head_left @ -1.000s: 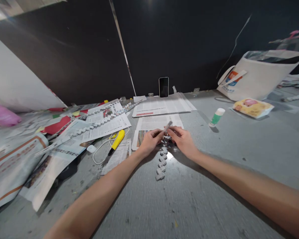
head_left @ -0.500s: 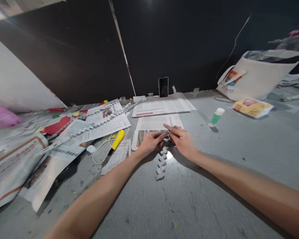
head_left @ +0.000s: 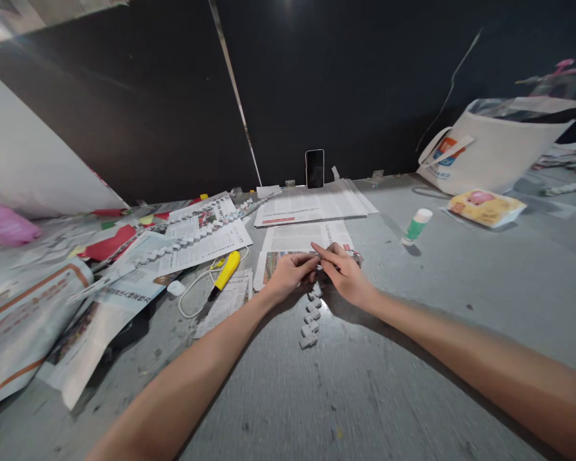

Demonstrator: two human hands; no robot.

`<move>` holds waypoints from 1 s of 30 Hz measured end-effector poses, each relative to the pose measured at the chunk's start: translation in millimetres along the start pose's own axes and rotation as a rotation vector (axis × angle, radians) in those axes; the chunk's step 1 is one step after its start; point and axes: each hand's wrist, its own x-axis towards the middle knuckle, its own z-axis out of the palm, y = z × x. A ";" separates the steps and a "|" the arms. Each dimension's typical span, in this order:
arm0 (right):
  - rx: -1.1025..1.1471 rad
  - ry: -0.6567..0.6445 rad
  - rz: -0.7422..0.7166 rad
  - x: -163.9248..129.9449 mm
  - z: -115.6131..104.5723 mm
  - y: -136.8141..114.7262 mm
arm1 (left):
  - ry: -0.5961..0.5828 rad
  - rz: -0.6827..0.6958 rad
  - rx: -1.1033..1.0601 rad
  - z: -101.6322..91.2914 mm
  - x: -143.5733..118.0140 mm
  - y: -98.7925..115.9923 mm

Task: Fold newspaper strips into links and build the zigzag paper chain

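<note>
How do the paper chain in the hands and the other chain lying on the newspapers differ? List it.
The folded paper chain under the left hand and right hand is short; the long paper chain is far longer. The short one runs toward the person on the bare grey table; the long one lies slantwise across newspapers, untouched. Both are zigzag-folded newsprint.

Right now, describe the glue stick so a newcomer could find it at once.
Start at the white tote bag at the far right of the grey table. Left of it and nearer, past the yellow packet, the glue stick stands tilted: the only green tube with a white cap.
</note>
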 end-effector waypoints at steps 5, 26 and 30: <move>0.059 0.063 0.015 2.2 -1.2 -4.3 | 0.022 0.018 0.023 1.0 -1.2 -0.5; 0.218 0.153 0.181 4.2 -3.9 -8.6 | 0.041 0.057 0.132 1.4 -1.7 -1.8; 0.186 0.165 0.176 4.2 -4.8 -10.8 | 0.044 0.043 0.122 2.5 -2.2 0.8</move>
